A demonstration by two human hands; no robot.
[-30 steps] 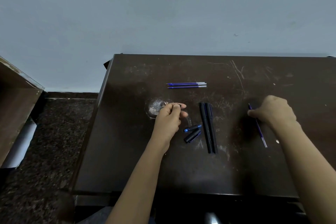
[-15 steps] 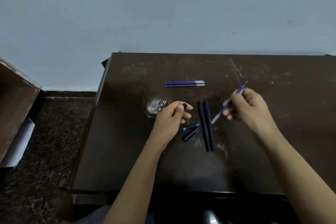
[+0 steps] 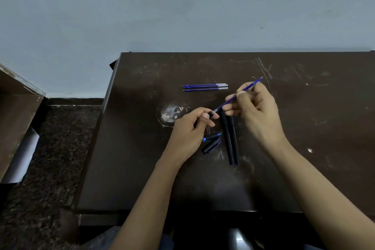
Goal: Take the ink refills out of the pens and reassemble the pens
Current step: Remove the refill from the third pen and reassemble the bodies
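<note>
Dark brown and badly scratched, the desk (image 3: 304, 168) is carrying everything in play. Over its middle, the right hand (image 3: 257, 111) is pinching a blue ink refill (image 3: 239, 94) between thumb and fingertips, holding it slanted so that its tip is pointing toward the far right corner and its pale rear end is angling down toward the left hand (image 3: 190, 132). That hand is curling shut around a small black pen part (image 3: 211, 114), gripped between thumb and forefinger; the refill's lower end is sitting right at this part, though whether it is touching or entering it is hard to tell from here. Three more blue refills (image 3: 205, 87) are lying side by side, parallel to the far edge, on the far side of both hands. Two black pen barrels (image 3: 230, 142) are lying together, running toward the near edge, just right of the left hand. Two black caps (image 3: 211, 142) with blue trim are resting beside the barrels, close under the left hand's fingers. A pale worn patch (image 3: 171, 112) is showing just left of the left hand.
</note>
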